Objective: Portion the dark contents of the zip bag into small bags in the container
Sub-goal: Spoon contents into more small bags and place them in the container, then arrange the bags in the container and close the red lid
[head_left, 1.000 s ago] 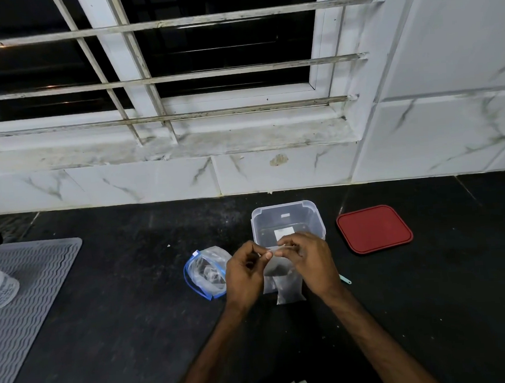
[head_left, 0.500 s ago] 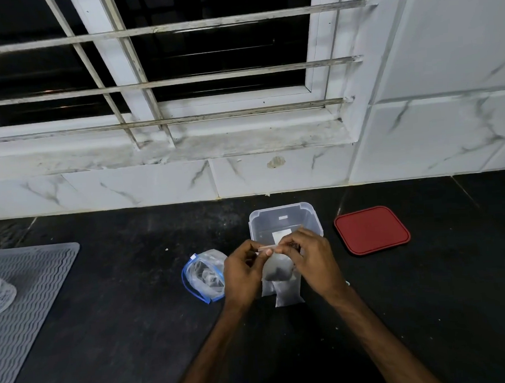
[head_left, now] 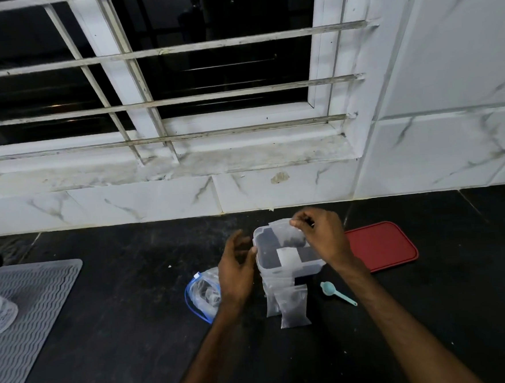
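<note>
Standing on black counter (head_left: 122,350), the container (head_left: 292,270) faces white marbled tiles (head_left: 452,153).

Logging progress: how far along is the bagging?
Done: one small bag holds dark contents. In hand: right hand pinches it over the open container; left hand open beside it. Remaining: more small bags lie before the container, zip bag beside, red lid off.
</note>
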`<action>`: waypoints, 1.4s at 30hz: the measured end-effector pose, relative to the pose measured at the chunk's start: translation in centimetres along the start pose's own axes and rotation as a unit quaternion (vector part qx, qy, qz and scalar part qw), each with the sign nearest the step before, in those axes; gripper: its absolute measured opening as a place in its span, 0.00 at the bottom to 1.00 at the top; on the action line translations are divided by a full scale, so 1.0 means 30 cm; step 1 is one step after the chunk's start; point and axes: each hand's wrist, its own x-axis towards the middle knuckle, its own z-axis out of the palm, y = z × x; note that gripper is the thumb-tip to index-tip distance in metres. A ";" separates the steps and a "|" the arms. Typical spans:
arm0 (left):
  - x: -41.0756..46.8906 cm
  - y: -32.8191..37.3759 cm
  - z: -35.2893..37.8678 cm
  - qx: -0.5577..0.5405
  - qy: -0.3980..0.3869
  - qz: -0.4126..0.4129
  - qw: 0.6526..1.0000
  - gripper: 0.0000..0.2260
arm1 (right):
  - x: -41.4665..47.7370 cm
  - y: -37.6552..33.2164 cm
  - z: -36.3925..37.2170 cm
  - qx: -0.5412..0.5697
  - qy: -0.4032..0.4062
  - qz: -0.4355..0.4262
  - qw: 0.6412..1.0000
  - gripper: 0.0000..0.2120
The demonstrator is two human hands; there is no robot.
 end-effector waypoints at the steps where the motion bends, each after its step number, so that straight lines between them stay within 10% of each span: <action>1: 0.005 -0.019 -0.008 0.018 -0.005 -0.010 1.000 0.19 | 0.024 0.012 0.021 -0.017 -0.028 0.001 0.999 0.03; 9: -0.026 -0.113 -0.047 0.099 0.009 -0.019 0.995 0.23 | 0.037 0.056 0.220 -0.273 -0.219 -0.060 0.935 0.13; 18: -0.021 -0.118 -0.020 0.151 -0.028 0.031 0.988 0.18 | 0.035 0.051 0.220 -0.305 -0.439 -0.021 0.845 0.13; 26: 0.034 -0.190 0.034 0.321 -0.119 0.029 0.939 0.12 | -0.093 0.012 0.132 -0.181 -0.221 -0.038 0.958 0.13; 32: 0.032 -0.194 0.054 0.342 -0.134 0.017 0.930 0.08 | -0.215 -0.018 0.101 -0.332 -0.348 0.014 0.876 0.17; 42: 0.030 -0.217 0.055 0.336 -0.124 0.045 0.933 0.06 | -0.252 -0.002 0.115 -0.341 -0.397 0.049 0.851 0.15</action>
